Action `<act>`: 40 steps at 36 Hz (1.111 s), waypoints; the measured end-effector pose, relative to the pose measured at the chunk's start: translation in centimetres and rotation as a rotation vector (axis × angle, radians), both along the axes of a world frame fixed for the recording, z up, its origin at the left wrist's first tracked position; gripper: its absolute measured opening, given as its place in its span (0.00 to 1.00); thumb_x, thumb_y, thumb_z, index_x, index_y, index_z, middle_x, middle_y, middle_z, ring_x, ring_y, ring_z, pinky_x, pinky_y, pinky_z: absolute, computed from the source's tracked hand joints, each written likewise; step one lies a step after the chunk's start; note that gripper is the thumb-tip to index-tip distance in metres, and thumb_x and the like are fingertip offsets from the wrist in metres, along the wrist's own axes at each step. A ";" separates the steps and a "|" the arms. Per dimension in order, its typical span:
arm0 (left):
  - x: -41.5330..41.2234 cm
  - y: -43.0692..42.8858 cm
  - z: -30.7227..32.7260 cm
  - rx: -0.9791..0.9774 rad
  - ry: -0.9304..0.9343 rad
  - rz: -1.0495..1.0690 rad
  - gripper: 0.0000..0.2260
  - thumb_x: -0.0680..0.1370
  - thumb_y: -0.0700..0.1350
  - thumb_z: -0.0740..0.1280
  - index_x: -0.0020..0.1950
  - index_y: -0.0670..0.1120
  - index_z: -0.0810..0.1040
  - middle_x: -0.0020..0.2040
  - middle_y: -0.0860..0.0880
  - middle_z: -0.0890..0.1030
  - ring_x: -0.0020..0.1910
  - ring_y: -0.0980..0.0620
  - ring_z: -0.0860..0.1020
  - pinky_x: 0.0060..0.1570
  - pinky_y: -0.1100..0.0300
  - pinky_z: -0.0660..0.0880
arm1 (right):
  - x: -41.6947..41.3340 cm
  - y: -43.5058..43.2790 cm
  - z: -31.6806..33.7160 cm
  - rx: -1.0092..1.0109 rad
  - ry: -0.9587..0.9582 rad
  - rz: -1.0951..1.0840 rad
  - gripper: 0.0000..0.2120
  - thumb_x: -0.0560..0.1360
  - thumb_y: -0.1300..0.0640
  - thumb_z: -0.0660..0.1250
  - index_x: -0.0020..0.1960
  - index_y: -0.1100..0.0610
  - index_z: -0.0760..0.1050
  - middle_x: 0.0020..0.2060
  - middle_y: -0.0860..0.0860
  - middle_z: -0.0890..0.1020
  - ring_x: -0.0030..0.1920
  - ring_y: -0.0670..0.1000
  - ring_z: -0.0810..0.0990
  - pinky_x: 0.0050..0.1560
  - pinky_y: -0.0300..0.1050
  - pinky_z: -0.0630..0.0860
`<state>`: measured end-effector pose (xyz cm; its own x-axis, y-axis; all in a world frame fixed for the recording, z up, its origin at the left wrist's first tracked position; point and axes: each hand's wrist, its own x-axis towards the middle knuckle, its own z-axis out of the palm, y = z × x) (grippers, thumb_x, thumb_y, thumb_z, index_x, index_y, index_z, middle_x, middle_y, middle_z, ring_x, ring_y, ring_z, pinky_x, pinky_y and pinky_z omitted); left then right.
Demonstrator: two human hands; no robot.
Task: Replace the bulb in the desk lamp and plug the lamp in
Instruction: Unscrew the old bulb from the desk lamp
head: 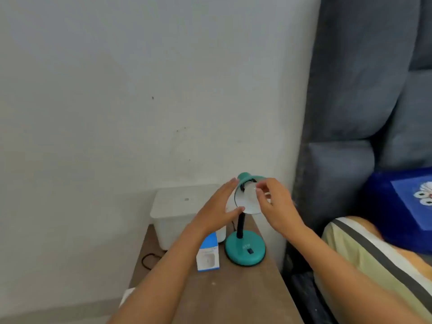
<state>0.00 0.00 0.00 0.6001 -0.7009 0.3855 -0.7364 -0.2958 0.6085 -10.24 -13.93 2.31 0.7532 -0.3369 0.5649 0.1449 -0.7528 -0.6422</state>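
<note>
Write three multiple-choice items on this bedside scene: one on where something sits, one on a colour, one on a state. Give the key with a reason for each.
1. Where is the blue-and-white box?
A. Left of the lamp base
B. On the white bin
C. On the bed

2. What colour is the lamp shade?
A. Red
B. Teal
C. Black

3. What is the right hand doing?
A. Resting flat on the table
B. Holding the box
C. Fingers at the bulb in the shade

Key: 1 A, it stands on the table beside the base. 2 B, shade matches the teal base. 3 C, fingertips meet the bulb while the left hand steadies the shade.
</note>
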 end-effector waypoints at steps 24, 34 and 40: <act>5.2 -4.0 -2.4 -0.026 -0.093 -0.166 0.48 0.67 0.42 0.77 0.70 0.69 0.48 0.72 0.59 0.57 0.70 0.64 0.57 0.65 0.77 0.54 | 7.0 -3.4 -3.6 0.560 0.280 -0.043 0.29 0.75 0.41 0.61 0.68 0.57 0.63 0.58 0.56 0.76 0.51 0.54 0.81 0.55 0.55 0.79; 5.6 -3.3 -2.3 -0.007 -0.078 -0.173 0.47 0.67 0.41 0.77 0.70 0.67 0.48 0.74 0.54 0.59 0.69 0.64 0.58 0.64 0.78 0.55 | 7.3 -2.1 -3.4 0.688 0.210 -0.019 0.25 0.76 0.44 0.60 0.68 0.56 0.63 0.59 0.52 0.72 0.55 0.54 0.78 0.45 0.44 0.80; 5.6 -3.4 -1.8 0.004 -0.063 -0.185 0.47 0.67 0.41 0.77 0.69 0.68 0.48 0.74 0.54 0.59 0.69 0.63 0.59 0.65 0.72 0.57 | 7.5 -2.5 -3.6 0.621 0.154 -0.017 0.29 0.74 0.47 0.66 0.70 0.55 0.62 0.63 0.51 0.72 0.60 0.51 0.73 0.56 0.53 0.79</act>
<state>5.64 -3.41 -1.81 0.4360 -0.7984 0.4152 -0.8150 -0.1546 0.5585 -2.71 -16.44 -1.32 0.8019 -0.5792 0.1463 0.0072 -0.2354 -0.9719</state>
